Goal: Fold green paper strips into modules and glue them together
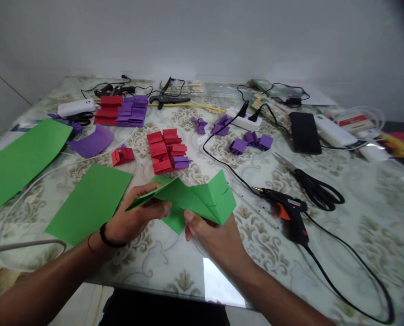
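Observation:
A creased green paper (202,197) is held up between my two hands, just above the near part of the table. My left hand (142,213) pinches its left end, thumb toward me. With thumb and fingers my right hand (210,233) grips its lower right part; some of those fingers are hidden behind the paper. Flat on the table beside my left forearm lies a green sheet (86,203). Beyond my hands stands a block of folded red paper pieces (163,151) with one purple piece (181,162), and a single red folded piece (122,156) is to its left.
On the right lie a black glue gun (288,210) with a looping cord and black-handled scissors (319,188). A phone (305,132) and a white power strip (244,120) are farther back. Another green sheet (25,158) covers the left side. Purple folded pieces (251,141) sit beyond the cord.

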Demonstrator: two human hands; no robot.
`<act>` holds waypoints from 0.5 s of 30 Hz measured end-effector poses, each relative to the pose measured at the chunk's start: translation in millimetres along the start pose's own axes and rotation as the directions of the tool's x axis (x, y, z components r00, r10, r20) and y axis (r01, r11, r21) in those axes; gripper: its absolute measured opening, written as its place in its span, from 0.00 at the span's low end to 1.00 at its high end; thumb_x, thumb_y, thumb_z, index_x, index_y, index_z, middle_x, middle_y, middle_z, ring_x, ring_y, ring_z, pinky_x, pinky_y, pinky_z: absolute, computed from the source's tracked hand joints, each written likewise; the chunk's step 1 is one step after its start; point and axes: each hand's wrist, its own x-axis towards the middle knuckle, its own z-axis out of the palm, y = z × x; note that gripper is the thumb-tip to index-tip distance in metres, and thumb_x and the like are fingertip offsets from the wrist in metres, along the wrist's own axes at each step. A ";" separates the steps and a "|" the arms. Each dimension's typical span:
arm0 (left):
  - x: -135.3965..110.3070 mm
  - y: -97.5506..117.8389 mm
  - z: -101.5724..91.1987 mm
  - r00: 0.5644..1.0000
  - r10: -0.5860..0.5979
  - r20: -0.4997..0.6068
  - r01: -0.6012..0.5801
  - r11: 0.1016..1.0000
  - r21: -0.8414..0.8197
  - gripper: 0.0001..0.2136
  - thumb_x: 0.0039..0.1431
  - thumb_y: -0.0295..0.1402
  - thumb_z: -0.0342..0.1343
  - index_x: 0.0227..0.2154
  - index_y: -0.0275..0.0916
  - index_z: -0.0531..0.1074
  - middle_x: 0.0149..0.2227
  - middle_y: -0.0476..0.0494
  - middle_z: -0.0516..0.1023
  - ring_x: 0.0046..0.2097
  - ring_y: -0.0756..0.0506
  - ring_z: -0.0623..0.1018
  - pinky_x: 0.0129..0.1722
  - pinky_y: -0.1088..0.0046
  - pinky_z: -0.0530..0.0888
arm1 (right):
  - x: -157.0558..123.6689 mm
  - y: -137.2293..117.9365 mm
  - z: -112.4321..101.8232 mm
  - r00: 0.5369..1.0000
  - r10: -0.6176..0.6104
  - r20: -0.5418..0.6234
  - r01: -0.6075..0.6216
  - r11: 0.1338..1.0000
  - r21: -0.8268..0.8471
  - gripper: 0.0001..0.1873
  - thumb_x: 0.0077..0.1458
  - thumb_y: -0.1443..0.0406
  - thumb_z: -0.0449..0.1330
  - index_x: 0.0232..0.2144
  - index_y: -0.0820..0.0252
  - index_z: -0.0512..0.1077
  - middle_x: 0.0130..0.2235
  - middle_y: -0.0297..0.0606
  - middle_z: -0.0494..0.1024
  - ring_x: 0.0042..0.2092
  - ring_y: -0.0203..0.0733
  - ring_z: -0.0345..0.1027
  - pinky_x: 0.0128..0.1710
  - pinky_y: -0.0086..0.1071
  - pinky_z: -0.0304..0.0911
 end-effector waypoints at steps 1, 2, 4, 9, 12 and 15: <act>0.1 2.0 0.9 1.000 0.005 -0.002 -0.005 1.000 -0.013 0.12 0.53 0.34 0.67 0.21 0.39 0.70 0.22 0.52 0.68 0.27 0.50 0.66 0.30 0.72 0.67 | -0.1 -0.4 -0.4 1.000 -0.001 0.001 0.001 1.000 -0.007 0.18 0.57 0.59 0.69 0.20 0.56 0.69 0.20 0.30 0.71 0.22 0.35 0.67 0.24 0.31 0.71; 0.5 4.0 1.8 1.000 0.016 -0.004 -0.016 0.999 -0.030 0.12 0.53 0.34 0.67 0.21 0.39 0.69 0.22 0.53 0.67 0.27 0.51 0.66 0.30 0.72 0.66 | -0.1 -0.7 -0.8 1.000 -0.003 0.000 0.003 1.000 -0.012 0.18 0.57 0.59 0.69 0.20 0.56 0.69 0.20 0.30 0.72 0.22 0.36 0.67 0.24 0.31 0.72; 1.6 7.5 3.2 0.999 0.051 -0.008 -0.052 0.997 -0.061 0.12 0.52 0.32 0.67 0.21 0.39 0.69 0.21 0.54 0.66 0.26 0.51 0.65 0.29 0.73 0.66 | 0.1 -0.7 -1.7 1.000 -0.007 -0.007 0.007 1.000 -0.013 0.18 0.58 0.60 0.68 0.20 0.56 0.69 0.20 0.30 0.72 0.22 0.36 0.67 0.25 0.31 0.71; 5.5 13.3 3.8 0.992 0.124 -0.033 -0.126 0.989 -0.079 0.10 0.51 0.30 0.66 0.20 0.39 0.70 0.20 0.54 0.67 0.25 0.52 0.65 0.28 0.73 0.66 | 2.6 2.2 -4.4 0.999 -0.044 -0.021 0.045 0.998 0.054 0.17 0.58 0.62 0.68 0.21 0.55 0.68 0.20 0.29 0.71 0.21 0.36 0.68 0.24 0.31 0.70; 7.6 14.1 2.7 0.983 0.173 -0.057 -0.177 0.981 -0.075 0.09 0.51 0.28 0.65 0.20 0.38 0.71 0.20 0.54 0.68 0.24 0.52 0.65 0.27 0.72 0.65 | 4.1 3.6 -5.9 0.997 -0.059 -0.051 0.063 0.993 0.097 0.16 0.56 0.63 0.69 0.22 0.56 0.69 0.19 0.28 0.71 0.20 0.36 0.68 0.23 0.30 0.69; 9.4 13.4 1.1 0.977 0.204 -0.068 -0.208 0.976 -0.059 0.10 0.51 0.26 0.63 0.18 0.39 0.70 0.19 0.54 0.66 0.24 0.52 0.65 0.28 0.71 0.64 | 5.5 3.6 -7.7 0.995 -0.066 -0.071 0.073 0.993 0.098 0.15 0.56 0.64 0.69 0.21 0.57 0.70 0.19 0.28 0.71 0.20 0.35 0.68 0.22 0.29 0.69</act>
